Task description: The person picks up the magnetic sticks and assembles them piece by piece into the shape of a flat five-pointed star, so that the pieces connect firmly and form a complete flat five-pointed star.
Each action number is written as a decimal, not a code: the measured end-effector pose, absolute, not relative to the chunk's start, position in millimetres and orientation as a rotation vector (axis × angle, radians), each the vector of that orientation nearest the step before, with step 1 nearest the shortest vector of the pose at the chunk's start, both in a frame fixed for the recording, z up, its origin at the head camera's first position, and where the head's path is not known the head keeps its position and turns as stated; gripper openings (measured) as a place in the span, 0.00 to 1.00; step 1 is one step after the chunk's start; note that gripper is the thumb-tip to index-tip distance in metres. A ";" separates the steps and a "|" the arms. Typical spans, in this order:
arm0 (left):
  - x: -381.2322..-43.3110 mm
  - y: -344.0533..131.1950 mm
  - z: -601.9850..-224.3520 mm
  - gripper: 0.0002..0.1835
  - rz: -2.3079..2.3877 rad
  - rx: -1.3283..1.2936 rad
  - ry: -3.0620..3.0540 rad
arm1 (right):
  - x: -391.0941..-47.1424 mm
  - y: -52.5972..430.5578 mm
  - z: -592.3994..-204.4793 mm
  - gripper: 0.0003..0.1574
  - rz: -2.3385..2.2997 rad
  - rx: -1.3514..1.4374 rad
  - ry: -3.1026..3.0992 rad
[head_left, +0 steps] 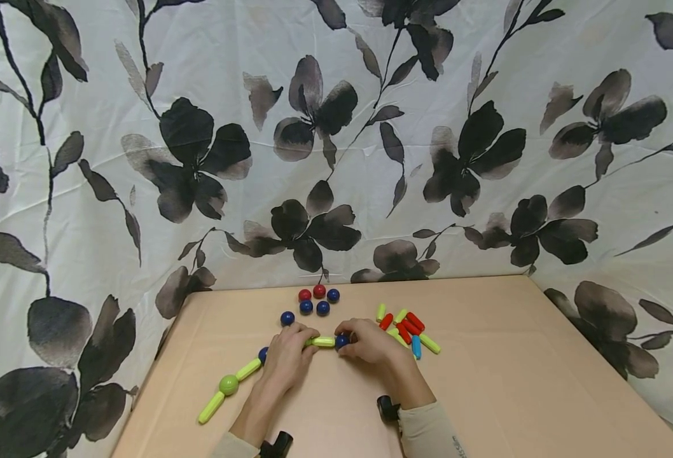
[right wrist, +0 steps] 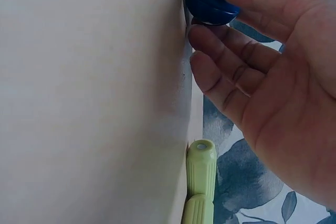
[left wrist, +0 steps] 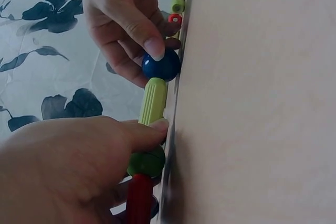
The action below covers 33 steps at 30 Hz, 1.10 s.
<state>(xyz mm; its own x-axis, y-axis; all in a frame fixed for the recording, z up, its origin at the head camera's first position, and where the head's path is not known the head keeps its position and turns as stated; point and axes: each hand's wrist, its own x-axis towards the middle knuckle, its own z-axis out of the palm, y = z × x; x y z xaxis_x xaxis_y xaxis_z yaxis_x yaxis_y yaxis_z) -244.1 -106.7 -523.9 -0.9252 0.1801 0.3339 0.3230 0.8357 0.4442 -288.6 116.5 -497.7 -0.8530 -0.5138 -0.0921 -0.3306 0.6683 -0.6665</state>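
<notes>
In the head view a chain of ribbed toy rods and balls runs across the table. My left hand (head_left: pixel 286 357) grips it where a light green rod (left wrist: pixel 153 100) meets a green ball (left wrist: pixel 148 162), the thumb over the rod's lower end. A red rod (left wrist: pixel 139 198) leads on from that ball, mostly hidden by the hand in the head view. At the rod's other end sits a blue ball (left wrist: pixel 160 65), which my right hand (head_left: pixel 373 343) pinches between thumb and fingers. Farther left the chain shows another blue ball (head_left: pixel 263 355) and a lighter green ball (head_left: pixel 228 385) between light green rods.
Beyond the hands lie several loose blue balls (head_left: pixel 306 307) and red balls (head_left: pixel 319 291). Right of my right hand is a pile of light green, red rods (head_left: pixel 411 324) and a light blue rod (head_left: pixel 416 347). A flowered cloth (head_left: pixel 394 210) hangs behind the table (head_left: pixel 502 375).
</notes>
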 end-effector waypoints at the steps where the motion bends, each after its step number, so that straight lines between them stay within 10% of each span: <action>1: -243.9 -106.7 -523.9 0.11 -0.738 -0.383 -2.732 | -288.7 116.1 -497.6 0.22 -0.963 -0.679 2.616; 33: -242.9 -101.2 -529.3 0.11 -0.742 -0.526 -2.644 | -293.1 171.1 -481.0 0.22 -1.191 -0.564 2.811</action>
